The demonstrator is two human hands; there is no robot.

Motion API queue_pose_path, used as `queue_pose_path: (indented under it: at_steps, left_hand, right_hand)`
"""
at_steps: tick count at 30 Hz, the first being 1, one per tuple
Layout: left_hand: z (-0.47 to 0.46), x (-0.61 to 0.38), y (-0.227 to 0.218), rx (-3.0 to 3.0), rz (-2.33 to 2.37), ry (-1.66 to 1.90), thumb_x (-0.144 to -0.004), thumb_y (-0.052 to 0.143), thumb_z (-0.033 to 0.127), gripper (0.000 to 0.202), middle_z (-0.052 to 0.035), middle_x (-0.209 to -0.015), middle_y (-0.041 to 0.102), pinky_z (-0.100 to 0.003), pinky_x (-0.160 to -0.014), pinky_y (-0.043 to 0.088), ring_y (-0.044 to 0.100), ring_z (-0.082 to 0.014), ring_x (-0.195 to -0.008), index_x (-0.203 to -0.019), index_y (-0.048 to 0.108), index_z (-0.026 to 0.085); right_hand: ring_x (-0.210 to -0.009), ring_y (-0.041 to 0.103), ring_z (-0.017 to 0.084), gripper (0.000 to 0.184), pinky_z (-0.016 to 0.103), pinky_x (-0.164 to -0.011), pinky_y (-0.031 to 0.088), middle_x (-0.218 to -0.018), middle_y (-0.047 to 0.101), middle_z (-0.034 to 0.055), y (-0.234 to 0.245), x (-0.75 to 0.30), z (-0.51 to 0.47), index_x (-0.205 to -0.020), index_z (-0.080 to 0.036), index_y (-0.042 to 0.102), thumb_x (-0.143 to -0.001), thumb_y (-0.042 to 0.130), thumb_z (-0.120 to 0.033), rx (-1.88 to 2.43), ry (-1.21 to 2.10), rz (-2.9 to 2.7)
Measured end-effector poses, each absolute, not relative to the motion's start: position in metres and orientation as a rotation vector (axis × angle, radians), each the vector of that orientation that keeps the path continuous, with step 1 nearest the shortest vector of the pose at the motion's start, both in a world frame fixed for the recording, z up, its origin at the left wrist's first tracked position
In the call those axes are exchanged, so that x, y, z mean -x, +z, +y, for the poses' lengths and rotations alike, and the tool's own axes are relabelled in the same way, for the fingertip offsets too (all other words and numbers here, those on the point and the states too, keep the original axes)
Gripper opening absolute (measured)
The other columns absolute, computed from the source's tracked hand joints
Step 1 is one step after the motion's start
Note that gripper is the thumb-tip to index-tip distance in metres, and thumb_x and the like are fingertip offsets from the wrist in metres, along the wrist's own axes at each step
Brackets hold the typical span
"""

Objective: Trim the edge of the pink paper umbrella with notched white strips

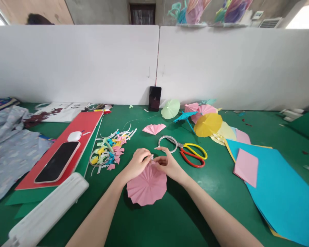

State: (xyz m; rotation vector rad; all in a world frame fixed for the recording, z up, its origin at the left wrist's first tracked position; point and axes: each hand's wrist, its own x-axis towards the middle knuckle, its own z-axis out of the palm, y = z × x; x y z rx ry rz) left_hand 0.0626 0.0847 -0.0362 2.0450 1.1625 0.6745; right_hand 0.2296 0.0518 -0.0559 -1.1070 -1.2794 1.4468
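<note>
A round pleated pink paper disc (147, 187) hangs below my two hands, its scalloped edge toward me. My left hand (139, 161) is closed, thumb and fingers pinched at the disc's far edge. My right hand (167, 164) also pinches there, its index finger raised a little. Something small and whitish shows between the fingertips, too small to name. Just beyond the right hand lie a white ring (168, 136) and scissors (194, 152) with one yellow and one red handle. A folded pink paper fan (154, 129) rests farther back.
Paper scraps (113, 151) lie left of my hands. Small paper umbrellas, among them a yellow one (208, 124) and a green one (170, 109), stand at the back right. A phone (155, 98) leans on the white partition (79, 65). Blue sheets (280, 192) lie right, another phone (58, 161) left.
</note>
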Motion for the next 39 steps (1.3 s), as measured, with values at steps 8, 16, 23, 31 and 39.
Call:
queue_pose_path:
  at_steps: [8, 16, 23, 31, 39]
  left_hand:
    - [0.0836, -0.0638, -0.0338, -2.095, 1.227, 0.668, -0.089, 0.044, 0.026, 0.025, -0.0058, -0.093, 0.059, -0.039, -0.091, 0.042, 0.052, -0.0220, -0.099, -0.072, 0.061, 0.020]
    - [0.0845, -0.0633, -0.0374, -2.156, 1.250, 0.684, -0.088, 0.044, 0.021, 0.024, -0.0054, -0.094, 0.058, -0.041, -0.091, 0.042, 0.051, -0.0223, -0.099, -0.070, 0.060, 0.020]
    - [0.0809, -0.0631, -0.0346, -2.230, 1.217, 0.644, -0.088, 0.043, 0.017, 0.023, -0.0041, -0.098, 0.058, -0.037, -0.089, 0.043, 0.050, -0.0205, -0.100, -0.074, 0.061, 0.021]
    - [0.0805, -0.0641, -0.0359, -2.276, 1.255, 0.619, -0.087, 0.045, 0.013, 0.021, -0.0041, -0.096, 0.058, -0.040, -0.087, 0.041, 0.049, -0.0217, -0.097, -0.075, 0.061, 0.021]
    - [0.0753, -0.0714, -0.0334, -2.277, 1.344, 0.619, -0.086, 0.045, 0.011, 0.022, -0.0047, -0.094, 0.059, -0.041, -0.085, 0.040, 0.050, -0.0231, -0.097, -0.073, 0.060, 0.019]
  right_hand:
    - [-0.062, 0.063, 0.013, 0.038, 0.031, -0.064, 0.054, -0.078, 0.065, -0.0026, -0.0581, -0.2299, 0.0528, -0.118, -0.016, 0.050, -0.083, 0.065, -0.015, 1.104, 1.456, -1.259]
    - [-0.064, 0.065, 0.013, 0.039, 0.032, -0.066, 0.053, -0.075, 0.066, -0.0041, -0.0569, -0.2308, 0.0540, -0.111, -0.019, 0.050, -0.076, 0.064, -0.013, 1.143, 1.415, -1.179]
    - [-0.071, 0.069, 0.016, 0.041, 0.034, -0.072, 0.052, -0.069, 0.067, -0.0056, -0.0516, -0.2308, 0.0544, -0.106, -0.023, 0.048, -0.069, 0.061, -0.014, 1.145, 1.429, -1.113]
    - [-0.073, 0.072, 0.019, 0.039, 0.034, -0.072, 0.053, -0.072, 0.073, -0.0027, -0.0516, -0.2289, 0.0543, -0.105, -0.024, 0.046, -0.070, 0.063, -0.018, 1.136, 1.467, -1.036]
    - [-0.073, 0.072, 0.020, 0.038, 0.034, -0.071, 0.052, -0.071, 0.073, -0.0022, -0.0524, -0.2265, 0.0520, -0.104, -0.024, 0.047, -0.071, 0.064, -0.018, 1.148, 1.446, -0.985]
